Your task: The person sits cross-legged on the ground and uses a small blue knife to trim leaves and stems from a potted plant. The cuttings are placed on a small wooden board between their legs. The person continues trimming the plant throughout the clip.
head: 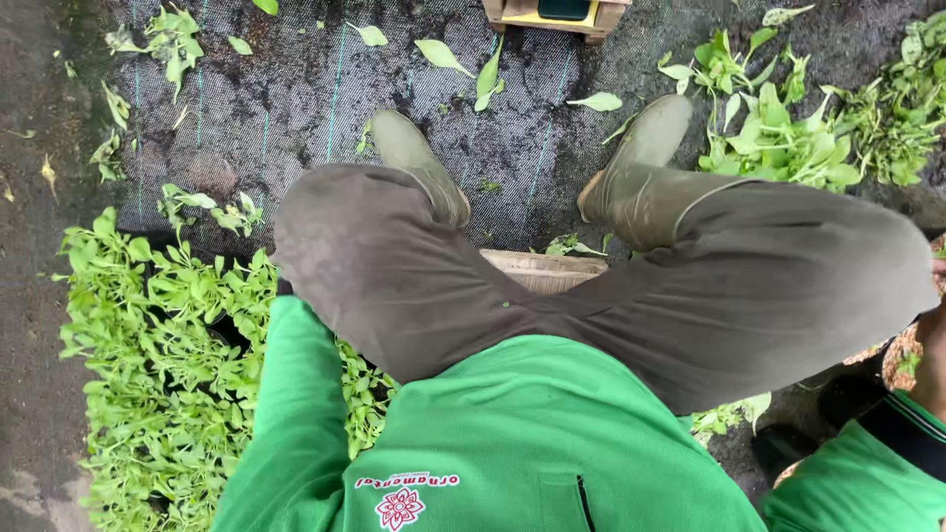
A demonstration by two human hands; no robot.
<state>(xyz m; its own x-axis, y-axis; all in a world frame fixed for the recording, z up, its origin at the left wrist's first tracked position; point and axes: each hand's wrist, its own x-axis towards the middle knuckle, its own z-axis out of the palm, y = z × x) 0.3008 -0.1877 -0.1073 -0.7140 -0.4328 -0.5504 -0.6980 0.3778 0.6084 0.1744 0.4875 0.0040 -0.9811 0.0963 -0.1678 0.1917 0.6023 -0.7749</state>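
Note:
I look down at my own lap: brown trousers (pixel 414 286), green rubber boots (pixel 419 163) and a green jacket (pixel 532 443). My left sleeve (pixel 291 394) reaches down beside my left knee into a dense heap of green leafy cuttings (pixel 148 374); my left hand is hidden behind the thigh. Only a strip of skin from my right hand (pixel 933 345) shows at the right edge, past a dark cuff, so its fingers cannot be made out. It is beside my right thigh, and whatever it touches is out of frame.
A wooden seat edge (pixel 544 268) shows between my legs. Black woven ground cloth (pixel 296 99) lies ahead, strewn with loose leaves. A second heap of leafy stems (pixel 788 143) lies by my right boot (pixel 645 148). A wooden crate (pixel 552 15) stands at the top.

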